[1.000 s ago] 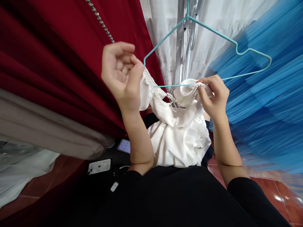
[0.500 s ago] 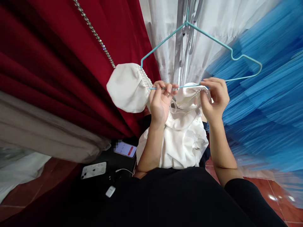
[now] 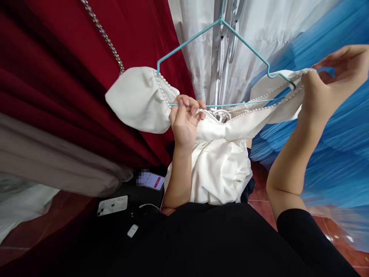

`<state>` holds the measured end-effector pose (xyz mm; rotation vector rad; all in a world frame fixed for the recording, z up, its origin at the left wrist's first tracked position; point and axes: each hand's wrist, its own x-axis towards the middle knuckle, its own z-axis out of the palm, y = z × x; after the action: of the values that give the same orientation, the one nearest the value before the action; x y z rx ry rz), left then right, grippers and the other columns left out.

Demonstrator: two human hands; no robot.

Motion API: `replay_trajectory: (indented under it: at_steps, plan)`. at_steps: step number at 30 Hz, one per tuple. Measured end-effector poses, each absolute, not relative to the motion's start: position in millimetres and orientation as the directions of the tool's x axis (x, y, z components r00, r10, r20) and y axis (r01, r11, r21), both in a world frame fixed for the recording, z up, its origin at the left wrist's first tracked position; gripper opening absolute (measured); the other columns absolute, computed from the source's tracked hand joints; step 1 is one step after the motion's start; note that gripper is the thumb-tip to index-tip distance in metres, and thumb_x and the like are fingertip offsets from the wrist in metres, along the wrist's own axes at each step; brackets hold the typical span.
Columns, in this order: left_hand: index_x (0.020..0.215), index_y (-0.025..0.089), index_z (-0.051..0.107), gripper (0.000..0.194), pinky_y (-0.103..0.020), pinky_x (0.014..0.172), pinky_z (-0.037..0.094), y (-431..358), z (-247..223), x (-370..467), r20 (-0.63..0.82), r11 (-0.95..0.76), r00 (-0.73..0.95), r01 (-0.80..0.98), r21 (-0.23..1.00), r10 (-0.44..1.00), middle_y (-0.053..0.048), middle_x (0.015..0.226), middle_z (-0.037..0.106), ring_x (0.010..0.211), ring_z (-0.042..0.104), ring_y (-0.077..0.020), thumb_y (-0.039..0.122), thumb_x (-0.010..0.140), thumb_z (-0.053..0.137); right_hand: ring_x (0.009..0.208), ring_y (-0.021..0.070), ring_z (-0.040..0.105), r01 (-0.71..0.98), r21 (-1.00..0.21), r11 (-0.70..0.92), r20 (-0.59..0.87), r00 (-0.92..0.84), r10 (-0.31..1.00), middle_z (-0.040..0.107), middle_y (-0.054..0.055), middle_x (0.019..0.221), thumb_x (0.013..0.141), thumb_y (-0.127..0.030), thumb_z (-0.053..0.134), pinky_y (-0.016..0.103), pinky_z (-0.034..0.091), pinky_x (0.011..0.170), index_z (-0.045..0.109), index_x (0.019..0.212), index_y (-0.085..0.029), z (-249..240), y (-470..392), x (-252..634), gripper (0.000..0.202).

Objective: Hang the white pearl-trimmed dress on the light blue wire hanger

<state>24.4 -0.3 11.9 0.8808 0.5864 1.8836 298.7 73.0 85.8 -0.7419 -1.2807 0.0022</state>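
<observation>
A white dress (image 3: pixel 219 169) with pearl-beaded edging lies over my lap, its upper part raised around a light-blue wire hanger (image 3: pixel 192 43). The hanger's left end sits inside the puffed left sleeve (image 3: pixel 138 102). My left hand (image 3: pixel 186 119) is closed around the hanger's bottom bar at the beaded neckline. Far to the right, my right hand (image 3: pixel 334 80) pinches the beaded edge of the other sleeve (image 3: pixel 276 82), stretched out over the hanger's right end. White cord loops (image 3: pixel 220 114) show inside the neckline.
Red curtain fabric (image 3: pixel 150 34) hangs at left, blue tulle (image 3: pixel 331 146) at right, white cloth and a metal stand (image 3: pixel 219 57) ahead. A lit phone (image 3: pixel 152 180), a second phone (image 3: pixel 112 205) and a small white case (image 3: pixel 132 231) lie on a black surface. A rhinestone strand (image 3: pixel 103 34) hangs upper left.
My right hand has moved right and up, drawing the beaded edge over the hanger's right end. The hanger and left sleeve shifted slightly left; my left hand keeps its hold.
</observation>
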Motion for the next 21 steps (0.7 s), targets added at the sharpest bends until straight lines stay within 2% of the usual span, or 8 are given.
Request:
replay_trajectory:
  at_steps: [4, 6, 9, 11, 14, 17, 19, 21]
  plan:
    - [0.084, 0.024, 0.048, 0.027, -0.023, 0.058, 0.047, 1, 9, 26, 0.376, -0.475, -0.291, -0.575, 0.666, 0.88, 0.0, 0.071, 0.041, 0.081, 0.062, -0.0173, 0.041, 0.099, 0.062, 0.083, 0.0143, 0.066, 0.428, -0.497, 0.755, 0.865, 0.179, 0.469, 0.066, 0.004, 0.096, 0.072, 0.008, 0.061, 0.026, 0.035, 0.048, 0.062, 0.087, -0.025, 92, 73, 266, 0.036]
    - [0.084, 0.024, 0.049, 0.026, -0.024, 0.059, 0.047, 2, 7, 26, 0.382, -0.473, -0.282, -0.58, 0.663, 0.88, 0.0, 0.072, 0.041, 0.082, 0.062, -0.0178, 0.041, 0.099, 0.064, 0.088, 0.017, 0.069, 0.304, -0.519, 0.799, 0.855, 0.174, 0.489, 0.066, 0.006, 0.098, 0.073, 0.002, 0.064, 0.026, 0.044, 0.048, 0.064, 0.092, -0.023, 86, 75, 252, 0.032]
    - [0.084, 0.025, 0.048, 0.028, -0.026, 0.061, 0.047, 3, 6, 24, 0.363, -0.459, -0.281, -0.559, 0.69, 0.888, 0.0, 0.073, 0.041, 0.082, 0.063, -0.0187, 0.044, 0.098, 0.063, 0.088, 0.0186, 0.068, 0.181, -0.452, 0.874, 0.88, 0.251, 0.403, 0.064, 0.007, 0.097, 0.075, -0.002, 0.068, 0.033, 0.062, 0.067, 0.067, 0.094, -0.021, 71, 70, 240, 0.028]
    - [0.084, 0.025, 0.046, 0.03, -0.026, 0.062, 0.048, 4, 5, 22, 0.35, -0.452, -0.287, -0.54, 0.71, 0.892, -0.001, 0.073, 0.042, 0.083, 0.063, -0.0192, 0.045, 0.098, 0.063, 0.084, 0.0175, 0.067, 0.266, -0.405, 0.875, 0.895, 0.308, 0.321, 0.065, 0.006, 0.096, 0.081, -0.007, 0.07, 0.036, 0.062, 0.075, 0.068, 0.095, -0.023, 62, 60, 235, 0.021]
    - [0.085, 0.025, 0.047, 0.028, -0.026, 0.063, 0.049, 4, 6, 20, 0.348, -0.452, -0.289, -0.524, 0.722, 0.892, -0.001, 0.073, 0.044, 0.086, 0.064, -0.0194, 0.045, 0.098, 0.062, 0.083, 0.0193, 0.065, 0.357, -0.391, 0.848, 0.903, 0.327, 0.278, 0.064, 0.005, 0.094, 0.094, -0.019, 0.068, 0.039, 0.057, 0.075, 0.068, 0.095, -0.027, 51, 40, 227, 0.009]
    - [0.086, 0.025, 0.048, 0.029, -0.026, 0.065, 0.051, 4, 6, 22, 0.353, -0.456, -0.29, -0.513, 0.727, 0.89, -0.001, 0.073, 0.048, 0.089, 0.067, -0.0194, 0.047, 0.098, 0.062, 0.098, 0.0248, 0.067, 0.375, -0.365, 0.852, 0.921, 0.014, 0.389, 0.069, 0.005, 0.103, 0.101, -0.029, 0.06, 0.045, 0.056, 0.088, 0.068, 0.104, -0.035, 42, 25, 214, 0.011]
    - [0.087, 0.025, 0.048, 0.03, -0.026, 0.07, 0.053, 3, 5, 25, 0.365, -0.466, -0.292, -0.509, 0.723, 0.884, -0.001, 0.076, 0.053, 0.093, 0.07, -0.0199, 0.048, 0.098, 0.063, 0.112, 0.0267, 0.067, 0.41, -0.309, 0.858, 0.841, -0.304, 0.448, 0.073, 0.004, 0.116, 0.1, -0.03, 0.057, 0.049, 0.054, 0.101, 0.066, 0.118, -0.036, 33, 23, 205, 0.021]
    - [0.089, 0.025, 0.051, 0.029, -0.028, 0.077, 0.056, 3, 1, 30, 0.384, -0.49, -0.306, -0.508, 0.708, 0.871, -0.002, 0.082, 0.062, 0.1, 0.073, -0.0208, 0.049, 0.099, 0.062, 0.115, 0.0274, 0.067, 0.468, -0.253, 0.847, 0.765, -0.439, 0.471, 0.074, 0.004, 0.122, 0.097, -0.03, 0.057, 0.053, 0.05, 0.106, 0.061, 0.131, -0.033, 22, 26, 197, 0.034]
